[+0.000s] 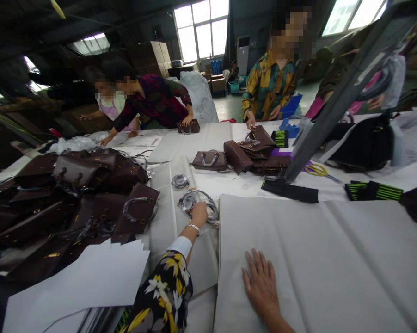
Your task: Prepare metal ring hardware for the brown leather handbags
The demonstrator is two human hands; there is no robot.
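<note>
My left hand (199,214), below a floral sleeve and a bracelet, is closed at a coiled bag strap (211,203) wrapped in clear plastic. The fingertips are partly hidden behind the hand. Just beyond it lies another wrapped strap coil (180,181). My right hand (262,282) rests flat, fingers spread, on a large stack of pale grey paper sheets (319,259). Left of my left hand, a brown handbag (139,208) with plastic-wrapped handles leans on a heap of similar bags (90,166).
White sheets (87,273) lie at the front left. A slanted metal post (333,97) rises at the right, near yellow-handled scissors (315,169) and black elastic bands (373,190). Co-workers across the table handle brown bags (208,160). A black bag (364,143) stands far right.
</note>
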